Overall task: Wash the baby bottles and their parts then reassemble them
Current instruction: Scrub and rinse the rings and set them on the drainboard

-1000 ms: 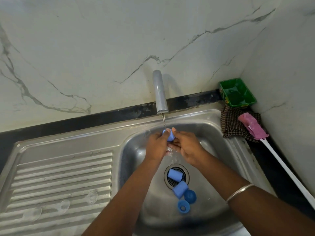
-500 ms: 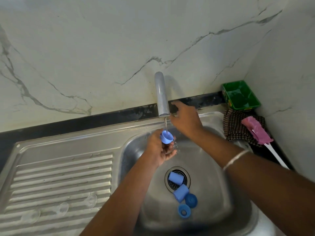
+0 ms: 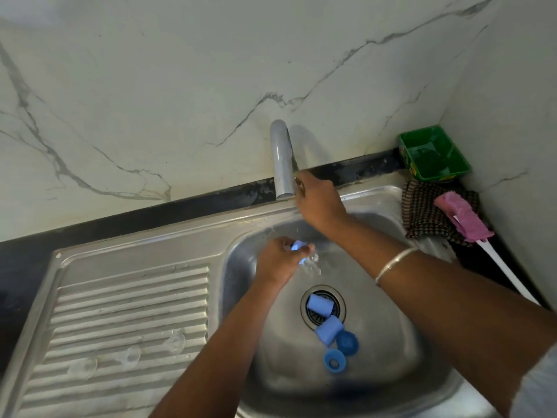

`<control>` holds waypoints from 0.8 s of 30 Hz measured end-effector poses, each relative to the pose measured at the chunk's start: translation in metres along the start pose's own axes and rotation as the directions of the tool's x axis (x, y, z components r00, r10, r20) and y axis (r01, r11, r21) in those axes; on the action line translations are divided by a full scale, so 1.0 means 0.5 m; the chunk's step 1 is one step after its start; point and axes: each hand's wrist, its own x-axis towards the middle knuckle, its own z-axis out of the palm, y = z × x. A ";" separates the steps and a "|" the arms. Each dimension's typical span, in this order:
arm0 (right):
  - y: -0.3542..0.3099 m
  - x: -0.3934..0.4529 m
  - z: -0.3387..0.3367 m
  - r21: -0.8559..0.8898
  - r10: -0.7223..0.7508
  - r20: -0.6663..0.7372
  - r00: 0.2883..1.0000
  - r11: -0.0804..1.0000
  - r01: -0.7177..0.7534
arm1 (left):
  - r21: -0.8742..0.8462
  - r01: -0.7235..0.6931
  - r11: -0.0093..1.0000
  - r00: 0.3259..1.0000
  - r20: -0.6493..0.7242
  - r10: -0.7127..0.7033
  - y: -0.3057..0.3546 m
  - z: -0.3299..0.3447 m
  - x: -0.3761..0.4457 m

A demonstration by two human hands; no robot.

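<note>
Left hand holds bottle parts over the basin; right hand at the tap.

Left hand [image 3: 278, 257] grips a blue cap [image 3: 297, 246] and a clear piece, blurred, over the sink [image 3: 391, 342]. Right hand [image 3: 319, 200] reaches behind the spout [image 3: 281, 159]; its grip cannot be told. Two blue cylinders [image 3: 319, 306] and two blue rings [image 3: 334, 361] lie around the drain [image 3: 339, 301]. Clear teats [image 3: 174, 342] rest on the drainboard [image 3: 120, 297].

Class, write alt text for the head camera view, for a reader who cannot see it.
Over a steel sink, the left hand grips a small blue bottle part while the right hand reaches up beside the tap. Four more blue parts lie around the drain, and clear teats rest on the draining board.
</note>
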 end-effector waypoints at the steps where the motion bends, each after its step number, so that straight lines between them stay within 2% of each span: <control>1: 0.017 -0.015 0.005 0.014 0.009 -0.002 1.000 1.000 -0.009 | 0.064 -0.059 0.996 0.998 -0.008 0.059 -0.006 -0.001 -0.006; 3: 0.057 -0.054 0.010 -0.006 0.064 0.012 0.998 0.998 -0.064 | 0.122 -0.140 0.983 0.990 0.003 0.140 -0.017 0.004 -0.019; 6: 0.127 -0.112 0.010 -0.082 0.159 0.041 0.986 0.984 -0.155 | 0.227 -0.161 0.961 0.986 -0.016 0.169 -0.037 0.022 -0.040; 9: 0.175 -0.159 -0.010 -0.138 0.235 0.056 0.970 0.964 -0.226 | 0.455 -0.270 0.849 0.952 -0.008 0.307 -0.060 0.045 -0.056; 10: 0.186 -0.174 -0.025 -0.146 0.234 0.044 0.971 0.963 -0.225 | 0.479 -0.298 0.826 0.942 0.008 0.336 -0.064 0.052 -0.063; 12: 0.199 -0.189 -0.053 -0.170 0.190 -0.010 0.982 0.967 -0.189 | 0.410 -0.300 0.861 0.946 0.009 0.325 -0.071 0.060 -0.073; 14: 0.216 -0.205 -0.092 -0.189 0.098 -0.126 0.987 0.975 -0.121 | 0.286 -0.274 0.918 0.958 -0.007 0.287 -0.070 0.070 -0.088; 16: 0.240 -0.213 -0.132 -0.270 -0.006 -0.294 0.956 0.960 -0.077 | 0.177 -0.227 0.958 0.972 -0.022 0.235 -0.064 0.079 -0.104; 17: 0.254 -0.215 -0.148 -0.325 -0.026 -0.380 0.925 0.940 -0.107 | 0.123 -0.204 0.971 0.977 -0.034 0.210 -0.061 0.082 -0.111; 19: 0.278 -0.219 -0.178 -0.399 0.012 -0.526 0.850 0.880 -0.259 | 0.032 -0.165 0.986 0.984 -0.069 0.166 -0.055 0.085 -0.125; 21: 0.294 -0.221 -0.195 -0.377 0.126 -0.591 0.797 0.830 -0.411 | -0.022 -0.117 0.993 0.991 -0.072 0.115 -0.055 0.088 -0.137; 24: 0.320 -0.216 -0.202 -0.329 0.285 -0.498 0.819 0.812 -0.482 | -0.072 -0.038 0.997 0.998 -0.055 0.034 -0.054 0.088 -0.149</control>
